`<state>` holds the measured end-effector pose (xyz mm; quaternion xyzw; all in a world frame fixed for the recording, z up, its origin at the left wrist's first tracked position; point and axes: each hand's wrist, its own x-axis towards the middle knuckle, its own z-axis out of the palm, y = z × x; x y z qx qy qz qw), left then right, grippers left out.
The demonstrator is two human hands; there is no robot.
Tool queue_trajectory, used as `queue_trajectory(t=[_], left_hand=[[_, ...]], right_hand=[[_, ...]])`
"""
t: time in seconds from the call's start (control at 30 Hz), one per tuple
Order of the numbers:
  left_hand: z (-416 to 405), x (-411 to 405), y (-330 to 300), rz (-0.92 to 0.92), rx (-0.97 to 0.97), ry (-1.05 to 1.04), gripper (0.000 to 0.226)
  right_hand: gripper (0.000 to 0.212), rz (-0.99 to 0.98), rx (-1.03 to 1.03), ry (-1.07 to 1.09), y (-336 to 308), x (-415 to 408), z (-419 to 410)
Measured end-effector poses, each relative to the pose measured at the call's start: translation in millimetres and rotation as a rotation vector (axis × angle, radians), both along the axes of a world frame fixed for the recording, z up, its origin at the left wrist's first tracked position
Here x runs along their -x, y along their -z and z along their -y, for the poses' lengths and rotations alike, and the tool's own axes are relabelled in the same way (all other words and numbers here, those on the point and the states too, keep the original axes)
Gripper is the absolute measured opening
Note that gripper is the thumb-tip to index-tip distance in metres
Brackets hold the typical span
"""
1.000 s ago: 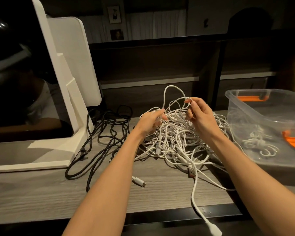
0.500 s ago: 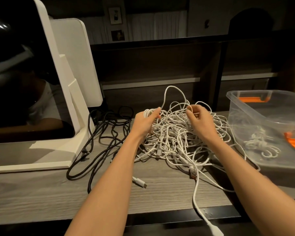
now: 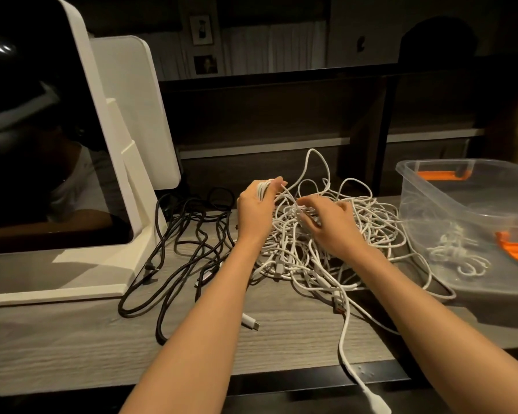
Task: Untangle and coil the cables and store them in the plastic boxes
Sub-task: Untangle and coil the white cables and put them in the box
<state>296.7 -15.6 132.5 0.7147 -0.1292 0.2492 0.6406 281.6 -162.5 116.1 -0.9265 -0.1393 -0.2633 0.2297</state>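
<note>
A tangled heap of white cables (image 3: 335,234) lies at the centre of the frame on a grey wood-grain desk (image 3: 72,339). The left hand (image 3: 256,209) sits at the heap's left edge with its fingers curled round a small bundle of white loops (image 3: 263,188), gripping them just above the pile. The right hand (image 3: 331,224) rests on top of the heap, its fingertips (image 3: 304,203) drawn together on a single white strand near the middle; it appears to pinch that strand, though the exact contact is hard to make out among the cords. 1 loop rises upright from the back of the pile.

To the left of the heap, a looser tangle of black cables (image 3: 189,243) spreads over the desk, reaching the foot of a white machine with a dark glossy front (image 3: 108,162) that fills the upper left of the frame. A white USB-C plug (image 3: 250,321) lies on the desk just beside the left forearm. 1 white cable with a thicker end (image 3: 379,403) trails off the front edge of the desk at the bottom of the frame.

At the right edge stands a clear plastic box (image 3: 416,204) with orange handle clips; inside it lies a coiled white cable (image 3: 458,252).
</note>
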Motion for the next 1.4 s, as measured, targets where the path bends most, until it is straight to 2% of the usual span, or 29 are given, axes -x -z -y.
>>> queue_trajectory(t=[0.07,0.17,0.23,0.33,0.4,0.47,0.57,0.63,0.77,0.83,0.9,1.03,1.1,1.2,1.27,1.4], left_hand=[[3,5,-5,-0.036,0.069,0.136,0.029],[10,16,-12,-0.106,0.136,0.330,0.036],[10,18,-16,-0.190,0.298,0.402,0.035],[4,13,-17,-0.327,0.560,0.419,0.036],[1,10,-14,-0.386,0.507,0.354,0.041],[3,9,-11,-0.391,0.331,0.319,0.045],[10,8,-12,-0.312,-0.011,0.275,0.051],[15,8,-13,-0.259,-0.154,0.260,0.055],[14,6,-8,-0.176,-0.354,0.198,0.061],[12,6,-9,-0.191,-0.410,0.221,0.064],[13,8,-13,-0.258,-0.411,0.295,0.063],[10,11,-14,-0.247,-0.599,0.422,0.049],[7,9,-11,-0.200,-0.557,0.384,0.043],[5,6,-7,-0.167,-0.250,0.190,0.039],[8,5,-6,-0.160,-0.147,0.122,0.036],[10,2,-2,-0.142,-0.111,0.083,0.031]], right_hand=[[0.036,-0.005,0.042,0.043,2,-1,-2],[0.028,-0.028,0.060,0.014,3,-5,0],[0.024,0.010,-0.037,0.011,4,-6,2],[0.017,0.166,-0.293,0.032,2,-7,6],[0.011,0.249,-0.336,-0.041,1,-4,8],[0.014,0.314,-0.342,-0.161,-1,0,6],[0.020,0.208,-0.540,-0.290,-7,10,-2],[0.029,0.177,-0.604,-0.298,-7,10,-5],[0.046,0.173,-0.600,-0.308,-10,10,-5],[0.051,0.174,-0.554,-0.323,-11,11,-4],[0.050,0.171,-0.506,-0.311,-10,12,-5],[0.034,0.185,-0.422,-0.210,-6,3,3],[0.023,0.200,-0.261,-0.143,-2,-2,13],[0.016,0.171,-0.045,-0.012,3,-5,22],[0.017,0.142,-0.035,0.060,4,-5,23],[0.020,0.118,-0.045,0.116,5,-6,27]])
